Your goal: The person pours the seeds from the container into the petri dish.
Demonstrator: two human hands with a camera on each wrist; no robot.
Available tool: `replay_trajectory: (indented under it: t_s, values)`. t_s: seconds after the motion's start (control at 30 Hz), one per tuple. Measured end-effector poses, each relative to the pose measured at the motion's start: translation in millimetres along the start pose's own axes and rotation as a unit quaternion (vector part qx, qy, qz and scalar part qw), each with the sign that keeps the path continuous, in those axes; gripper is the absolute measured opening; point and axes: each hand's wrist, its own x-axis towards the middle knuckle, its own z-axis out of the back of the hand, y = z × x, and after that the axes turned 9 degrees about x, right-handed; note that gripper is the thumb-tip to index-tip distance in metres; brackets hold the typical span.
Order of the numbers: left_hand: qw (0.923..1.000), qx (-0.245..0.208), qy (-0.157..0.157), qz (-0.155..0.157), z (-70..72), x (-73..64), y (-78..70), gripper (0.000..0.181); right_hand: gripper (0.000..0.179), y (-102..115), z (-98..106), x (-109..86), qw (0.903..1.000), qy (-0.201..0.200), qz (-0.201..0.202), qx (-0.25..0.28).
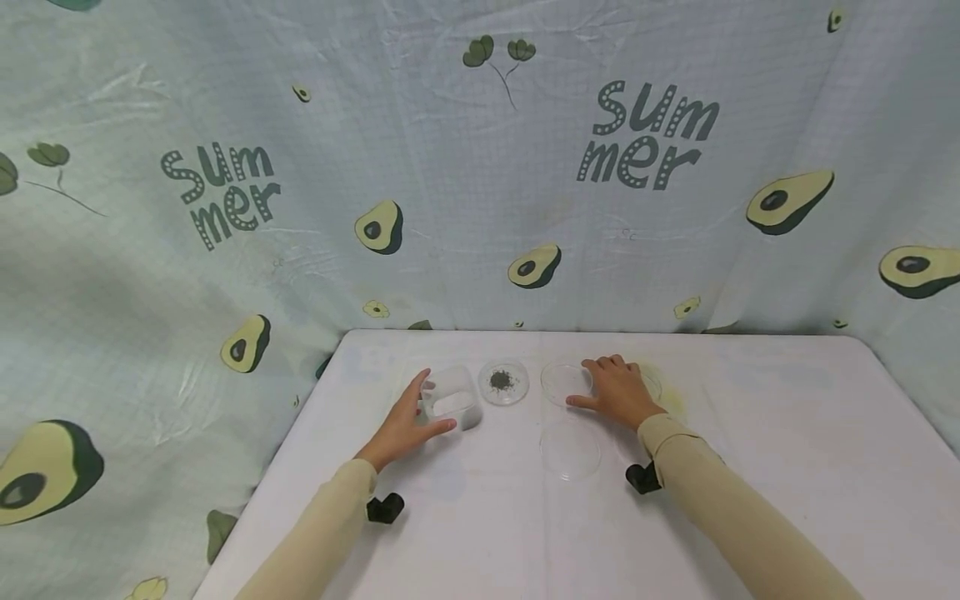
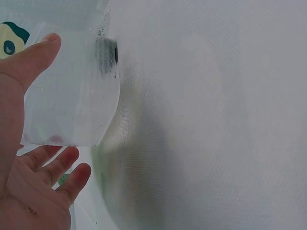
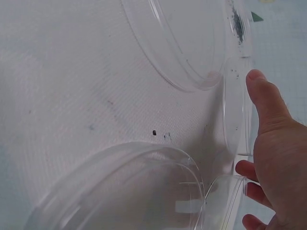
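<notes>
My left hand (image 1: 405,425) is spread about the left side of a clear plastic box (image 1: 452,382). In the left wrist view, the thumb overlaps the box (image 2: 72,96) and the other fingers lie by its lower edge; firm contact cannot be made out. Over the clear round dishes, my right hand (image 1: 618,390) reaches with thumb and fingers apart beside one dish (image 1: 555,385). Another dish (image 1: 649,385) shows partly behind that hand. The right wrist view has the thumb close to a dish rim (image 3: 234,108), apparently not gripping it.
Between the hands sits a clear dish with dark granules (image 1: 501,381). Nearer to me lies another clear round dish or lid (image 1: 570,450). A dark crumb (image 3: 154,132) rests on the white tablecloth (image 1: 480,533). Behind the table hangs an avocado-print curtain (image 1: 450,150).
</notes>
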Motion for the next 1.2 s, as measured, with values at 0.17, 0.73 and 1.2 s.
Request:
replay_trajectory:
  t_s: [0.17,0.73,1.2]
  values:
    - [1.0000,0.007,-0.004,0.001,-0.3,0.3,0.0,0.102,0.083,0.0,-1.8,2.9,1.0000,0.003,0.002,0.001]
    - [1.0000,-0.005,-0.001,-0.004,-1.6,2.2,4.4,0.101,0.090,3.9,-5.0,3.2,0.9992,0.024,-0.014,0.027]
    - [0.9997,-0.014,-0.016,-0.010,0.5,1.8,-1.9,0.099,0.091,1.3,-7.3,5.5,0.9992,0.035,-0.018,0.007]
